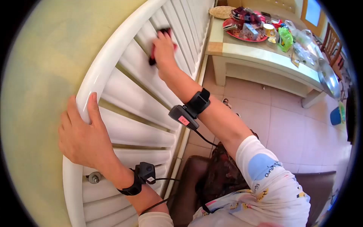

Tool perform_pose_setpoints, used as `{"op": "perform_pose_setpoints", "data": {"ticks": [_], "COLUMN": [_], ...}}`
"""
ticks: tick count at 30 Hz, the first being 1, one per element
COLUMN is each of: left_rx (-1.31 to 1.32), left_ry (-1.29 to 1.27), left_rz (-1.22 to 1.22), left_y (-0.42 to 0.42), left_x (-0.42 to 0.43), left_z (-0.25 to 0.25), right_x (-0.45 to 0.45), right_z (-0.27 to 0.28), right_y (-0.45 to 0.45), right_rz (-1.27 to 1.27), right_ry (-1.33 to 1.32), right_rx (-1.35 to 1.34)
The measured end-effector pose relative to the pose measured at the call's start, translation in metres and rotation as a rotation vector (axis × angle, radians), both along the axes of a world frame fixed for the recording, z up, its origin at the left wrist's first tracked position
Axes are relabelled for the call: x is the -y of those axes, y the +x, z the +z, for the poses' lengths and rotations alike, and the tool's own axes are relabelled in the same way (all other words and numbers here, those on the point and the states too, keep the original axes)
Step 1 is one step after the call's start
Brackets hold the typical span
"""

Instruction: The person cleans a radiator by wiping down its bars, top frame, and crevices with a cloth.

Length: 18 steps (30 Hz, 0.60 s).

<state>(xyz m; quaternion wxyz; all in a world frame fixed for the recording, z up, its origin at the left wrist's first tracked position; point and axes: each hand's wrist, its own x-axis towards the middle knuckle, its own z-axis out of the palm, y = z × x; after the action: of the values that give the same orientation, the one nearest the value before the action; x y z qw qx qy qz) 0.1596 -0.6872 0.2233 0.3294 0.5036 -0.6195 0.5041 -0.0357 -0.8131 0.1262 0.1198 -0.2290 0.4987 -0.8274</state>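
A white radiator [138,92] with wide vertical columns runs along the wall. My left hand [85,132] is wrapped over its rounded top rail [92,73], thumb on the column side and fingers on the wall side. Farther along, my right hand [164,49] presses a red and black cloth [152,56] against the columns. The hand is closed on the cloth and slightly blurred, and its palm covers much of the cloth. A black strap with a small camera-like box sits on each wrist.
A light table [261,53] stands beyond the radiator, bearing a red tray [242,37], a green bag [285,39] and a woven mat [221,12]. A metal basin [328,78] is at its right end. A blue bin [335,115] stands on the tiled floor. Brown seating is below me.
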Motion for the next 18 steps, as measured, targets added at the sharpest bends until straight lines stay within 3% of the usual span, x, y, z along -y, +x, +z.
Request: {"op": "perform_pose_setpoints", "data": {"ticks": [2, 6, 8, 11, 16, 18], "left_rx": [-0.006, -0.024, -0.014, -0.04, -0.012, 0.002], "left_ry": [0.004, 0.038, 0.034, 0.064, 0.032, 0.03], "left_rz": [-0.003, -0.043, -0.065, -0.02, 0.077, 0.045], "left_y": [0.001, 0.001, 0.0, -0.004, -0.004, -0.002], "left_x": [-0.004, 0.001, 0.004, 0.003, -0.001, 0.0], "left_z": [0.0, 0.0, -0.001, -0.003, -0.003, -0.002], "right_x": [-0.025, -0.018, -0.004, 0.012, 0.034, 0.047], "right_z": [0.035, -0.009, -0.06, -0.134, -0.197, -0.2], "right_y": [0.004, 0.012, 0.01, -0.005, -0.031, -0.053], "right_rz": [-0.013, -0.058, -0.259, -0.187, -0.13, 0.05], "right_ry": [-0.155, -0.218, -0.016, 0.044, 0.357, 0.489], "right_rx": [-0.44, -0.557, -0.596, -0.371, -0.065, 0.409]}}
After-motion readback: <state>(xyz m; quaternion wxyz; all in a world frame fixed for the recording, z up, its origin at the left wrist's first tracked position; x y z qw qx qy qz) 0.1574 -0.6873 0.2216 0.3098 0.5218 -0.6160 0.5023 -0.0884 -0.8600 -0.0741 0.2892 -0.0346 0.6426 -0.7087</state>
